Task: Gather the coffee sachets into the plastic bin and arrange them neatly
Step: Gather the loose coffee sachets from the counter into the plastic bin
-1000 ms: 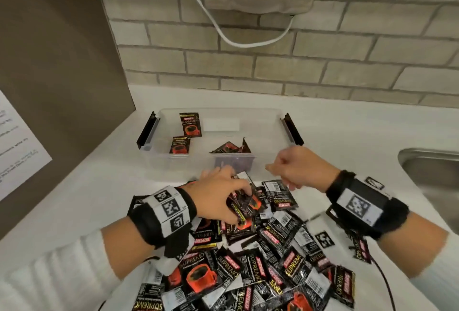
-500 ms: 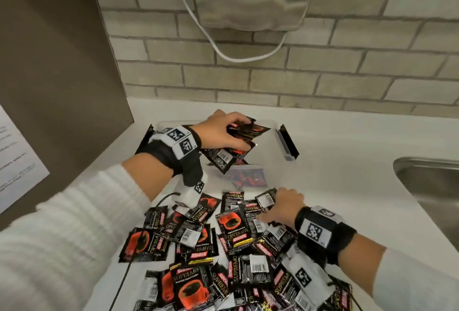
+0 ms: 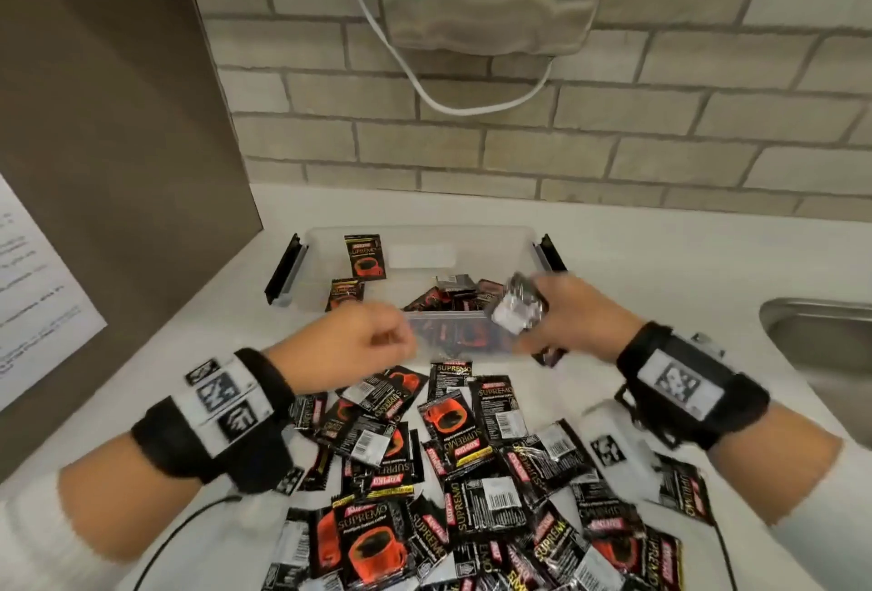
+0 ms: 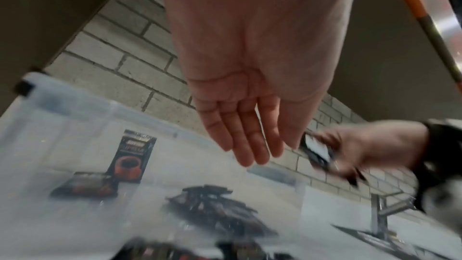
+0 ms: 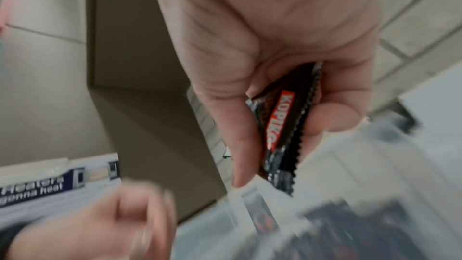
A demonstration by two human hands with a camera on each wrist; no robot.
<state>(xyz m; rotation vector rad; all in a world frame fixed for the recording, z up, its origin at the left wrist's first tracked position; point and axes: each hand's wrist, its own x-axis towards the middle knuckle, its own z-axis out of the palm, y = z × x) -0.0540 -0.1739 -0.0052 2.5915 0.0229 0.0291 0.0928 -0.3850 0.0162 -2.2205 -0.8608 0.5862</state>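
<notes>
Gripping a small clutch of glossy foil sachets [image 3: 518, 309], the right hand [image 3: 573, 321] hangs over the plastic bin's [image 3: 490, 236] near right corner; thumb & fingers clamp one crinkle-edged black pack w/ a red label. Left hand [image 3: 351, 345] sits just before the bin's near wall, holding nothing; wrist view shows its fingers [image 4: 246, 141] straight & together. Bin is clear, rectangular, black clips at both ends, standing toward the smooth white counter's [image 3: 637, 260] back edge. Inside: one sachet upright against the far wall, one leaning below it, a loose heap at the right end. Big scattered pile [image 3: 462, 463] covers the counter's near edge.
</notes>
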